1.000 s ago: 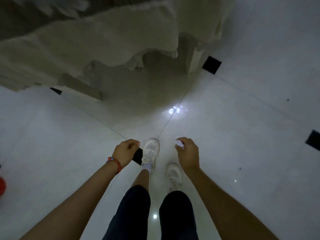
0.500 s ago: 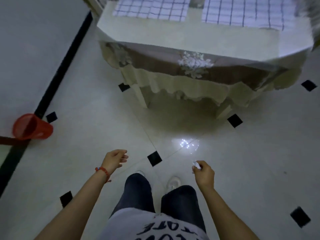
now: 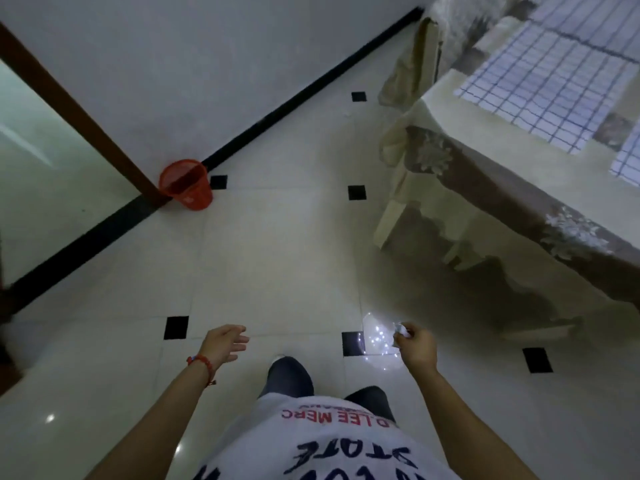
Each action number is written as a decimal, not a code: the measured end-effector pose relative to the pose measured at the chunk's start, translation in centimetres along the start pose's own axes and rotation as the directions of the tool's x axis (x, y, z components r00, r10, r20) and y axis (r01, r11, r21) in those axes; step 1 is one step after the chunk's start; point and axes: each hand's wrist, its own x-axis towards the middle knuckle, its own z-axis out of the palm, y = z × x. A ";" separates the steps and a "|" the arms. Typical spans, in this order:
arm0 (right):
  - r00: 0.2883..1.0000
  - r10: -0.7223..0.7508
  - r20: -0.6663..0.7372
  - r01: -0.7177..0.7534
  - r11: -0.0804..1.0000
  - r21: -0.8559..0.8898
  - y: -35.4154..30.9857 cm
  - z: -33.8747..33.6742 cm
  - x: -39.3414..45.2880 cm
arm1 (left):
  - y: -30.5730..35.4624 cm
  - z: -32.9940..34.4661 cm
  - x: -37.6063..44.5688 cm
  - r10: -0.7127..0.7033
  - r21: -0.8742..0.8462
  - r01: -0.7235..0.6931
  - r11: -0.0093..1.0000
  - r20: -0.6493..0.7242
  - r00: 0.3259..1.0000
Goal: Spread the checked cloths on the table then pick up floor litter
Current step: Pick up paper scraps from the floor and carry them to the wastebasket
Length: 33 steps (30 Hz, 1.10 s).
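My right hand [image 3: 415, 346] pinches a small white scrap of litter [image 3: 400, 328] between thumb and fingers, held over the tiled floor at lower right. My left hand [image 3: 224, 345] hangs at lower centre with relaxed fingers and holds nothing; a red bracelet sits on its wrist. Two blue-checked white cloths [image 3: 540, 79] lie flat on the table [image 3: 491, 140] at the upper right, one partly cut off by the frame edge.
A red mesh waste basket [image 3: 186, 184] stands against the wall by a brown door frame [image 3: 74, 109] at the left. The table's lace-edged cover hangs down on the right, over a pale table leg [image 3: 389, 218]. Glossy white floor tiles with black insets lie between.
The view has swung left: the table has shifted from the top to the right and the red basket has come nearer to centre. My right hand still pinches the scrap.
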 end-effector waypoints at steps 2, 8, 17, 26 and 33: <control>0.999 -0.032 0.027 0.033 0.999 -0.033 -2.1 2.5 -0.3 | -0.7 -3.1 1.0 -0.024 -0.058 0.024 0.998 -0.012 1.000; 0.993 -0.092 0.078 0.100 0.990 -0.095 -8.2 8.3 -0.2 | -1.4 -11.0 4.6 -0.094 -0.156 0.085 0.984 -0.050 0.994; 0.996 -0.072 0.052 0.076 0.993 -0.085 -13.2 11.6 2.8 | 5.7 -14.0 10.5 -0.066 -0.097 0.066 0.993 0.008 0.998; 0.996 -0.004 0.084 0.007 0.999 -0.044 -23.7 14.6 13.7 | 20.1 -15.1 20.8 -0.001 -0.035 0.001 0.999 0.002 1.000; 0.992 -0.060 0.109 0.064 0.998 -0.029 -37.1 16.8 23.2 | 30.0 -18.0 27.4 -0.040 -0.028 0.039 0.999 -0.046 0.998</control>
